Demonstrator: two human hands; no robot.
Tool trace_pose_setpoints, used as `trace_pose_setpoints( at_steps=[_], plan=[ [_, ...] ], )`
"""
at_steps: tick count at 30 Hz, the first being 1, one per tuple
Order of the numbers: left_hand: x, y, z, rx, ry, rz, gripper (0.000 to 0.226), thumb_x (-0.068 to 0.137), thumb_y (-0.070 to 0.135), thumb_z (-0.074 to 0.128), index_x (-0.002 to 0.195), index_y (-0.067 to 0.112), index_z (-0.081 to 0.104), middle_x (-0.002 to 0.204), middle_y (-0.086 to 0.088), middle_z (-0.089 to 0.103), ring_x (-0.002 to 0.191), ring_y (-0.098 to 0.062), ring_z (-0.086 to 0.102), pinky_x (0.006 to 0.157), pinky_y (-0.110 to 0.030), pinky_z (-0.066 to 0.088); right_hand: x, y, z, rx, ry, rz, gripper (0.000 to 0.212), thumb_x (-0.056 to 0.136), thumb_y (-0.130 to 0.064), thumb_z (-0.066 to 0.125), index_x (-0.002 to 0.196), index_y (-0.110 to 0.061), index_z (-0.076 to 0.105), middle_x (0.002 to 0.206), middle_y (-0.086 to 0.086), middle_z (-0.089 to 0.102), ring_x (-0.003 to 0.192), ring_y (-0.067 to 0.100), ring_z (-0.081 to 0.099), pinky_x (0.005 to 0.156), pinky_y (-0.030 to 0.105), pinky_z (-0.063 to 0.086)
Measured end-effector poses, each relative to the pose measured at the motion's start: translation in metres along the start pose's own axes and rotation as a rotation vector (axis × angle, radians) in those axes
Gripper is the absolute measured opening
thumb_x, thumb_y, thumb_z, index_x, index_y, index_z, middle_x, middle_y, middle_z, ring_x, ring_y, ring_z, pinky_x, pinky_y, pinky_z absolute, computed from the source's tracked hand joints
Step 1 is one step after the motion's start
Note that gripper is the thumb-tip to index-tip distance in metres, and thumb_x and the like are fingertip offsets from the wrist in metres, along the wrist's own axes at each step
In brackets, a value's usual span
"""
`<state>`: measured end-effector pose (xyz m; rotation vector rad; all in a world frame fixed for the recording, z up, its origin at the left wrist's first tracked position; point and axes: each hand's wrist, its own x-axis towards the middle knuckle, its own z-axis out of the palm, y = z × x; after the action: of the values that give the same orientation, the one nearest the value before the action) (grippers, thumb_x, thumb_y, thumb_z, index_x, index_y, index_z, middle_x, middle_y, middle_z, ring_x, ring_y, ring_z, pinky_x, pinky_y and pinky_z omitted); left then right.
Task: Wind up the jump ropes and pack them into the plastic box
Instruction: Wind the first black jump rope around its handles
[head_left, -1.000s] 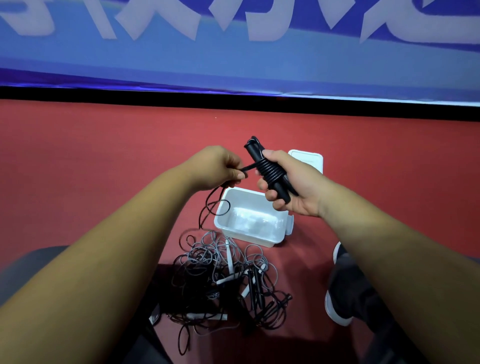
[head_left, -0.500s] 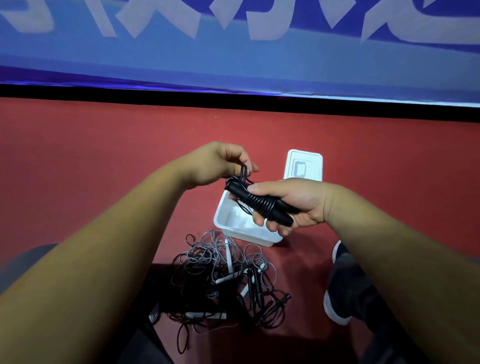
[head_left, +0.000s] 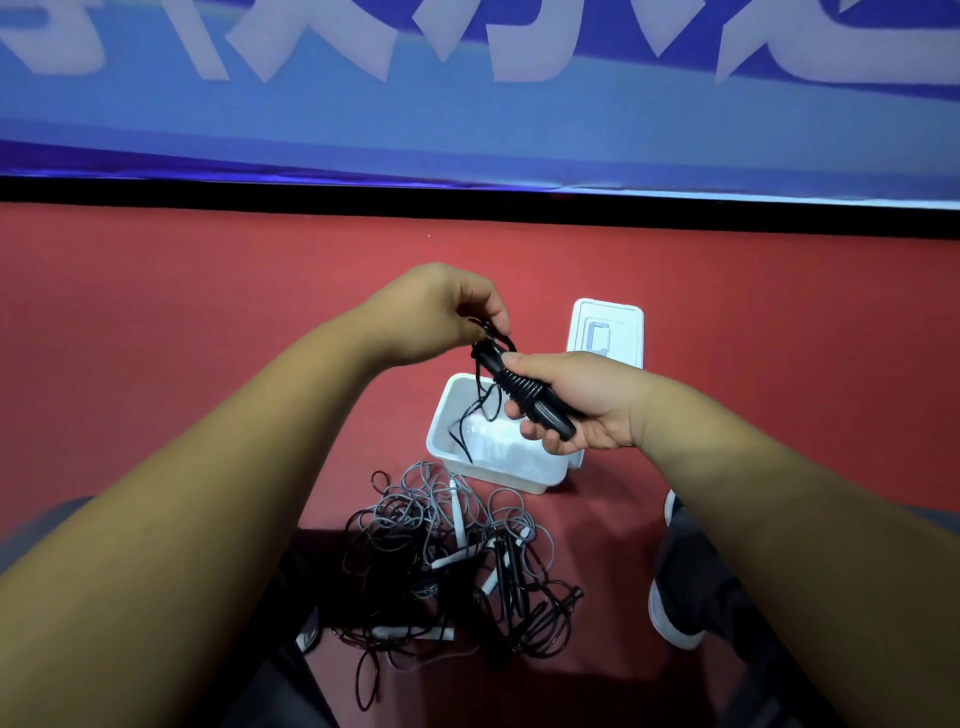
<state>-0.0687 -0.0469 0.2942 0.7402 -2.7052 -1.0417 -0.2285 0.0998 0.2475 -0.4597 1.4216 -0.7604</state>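
Note:
My right hand (head_left: 582, 400) grips the black jump rope handles (head_left: 524, 397), with black cord coiled round them, above the white plastic box (head_left: 511, 470). My left hand (head_left: 436, 312) pinches the loose end of the black cord (head_left: 488, 338) just left of the handles' tip. A short tail of cord hangs down into the open box. A tangled pile of grey and black jump ropes (head_left: 452, 561) with white and black handles lies on the red floor in front of the box.
The box's white lid (head_left: 608, 332) lies flat on the red floor behind the box. A dark shoe (head_left: 685, 577) stands at the right of the pile. A blue banner with a black strip runs along the far edge.
The hanging cord has got shorter as it went round the handles. My right hand turned the bundle from upright to slanted and lowered it over the box; my left hand rose slightly.

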Motion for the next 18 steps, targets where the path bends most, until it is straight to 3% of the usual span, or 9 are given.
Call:
trace_pose_setpoints(
  at_steps=[2, 5, 10, 13, 18],
  plan=[
    [0.000, 0.000, -0.002, 0.032, 0.023, 0.007, 0.028, 0.088, -0.002, 0.073, 0.097, 0.024, 0.078, 0.092, 0.011, 0.078, 0.089, -0.001, 0.071, 0.082, -0.013, 0.051, 0.003, -0.002, -0.001, 0.116, 0.018, -0.015, 0.043, 0.102, -0.056, 0.062, 0.111, -0.013, 0.063, 0.081, 0.003, 0.068, 0.061, 0.014, 0.059, 0.047, 0.023, 0.047],
    [0.000, 0.001, 0.002, -0.061, 0.044, -0.054, 0.025, 0.083, -0.003, 0.080, 0.096, 0.018, 0.076, 0.082, 0.013, 0.075, 0.075, 0.002, 0.069, 0.072, -0.012, 0.053, 0.008, -0.003, -0.001, 0.248, 0.041, -0.070, 0.056, 0.097, -0.066, 0.062, 0.114, -0.012, 0.062, 0.083, 0.003, 0.066, 0.059, 0.015, 0.056, 0.048, 0.025, 0.048],
    [0.001, 0.003, 0.014, -0.059, 0.019, -0.131, 0.030, 0.082, 0.008, 0.086, 0.102, 0.014, 0.064, 0.087, -0.002, 0.075, 0.071, -0.012, 0.072, 0.067, -0.027, 0.058, 0.014, -0.001, 0.003, 0.355, 0.144, -0.141, 0.078, 0.079, -0.086, 0.066, 0.106, -0.012, 0.068, 0.085, 0.005, 0.065, 0.060, 0.017, 0.056, 0.052, 0.026, 0.047],
    [-0.001, 0.003, 0.022, -0.034, -0.103, -0.149, 0.010, 0.098, 0.016, 0.071, 0.098, 0.008, 0.065, 0.081, -0.007, 0.076, 0.055, -0.010, 0.066, 0.057, -0.023, 0.054, 0.012, -0.001, 0.002, 0.374, 0.174, -0.163, 0.071, 0.077, -0.086, 0.069, 0.099, -0.019, 0.070, 0.084, 0.002, 0.065, 0.060, 0.017, 0.056, 0.055, 0.027, 0.046],
    [-0.001, 0.003, 0.026, -0.050, -0.098, -0.119, 0.020, 0.109, 0.021, 0.052, 0.100, 0.010, 0.066, 0.076, -0.006, 0.069, 0.060, -0.014, 0.065, 0.063, -0.027, 0.057, 0.008, -0.005, -0.001, 0.393, 0.183, -0.188, 0.058, 0.083, -0.077, 0.072, 0.100, -0.022, 0.072, 0.081, 0.000, 0.065, 0.059, 0.016, 0.055, 0.054, 0.025, 0.042]
  ],
)
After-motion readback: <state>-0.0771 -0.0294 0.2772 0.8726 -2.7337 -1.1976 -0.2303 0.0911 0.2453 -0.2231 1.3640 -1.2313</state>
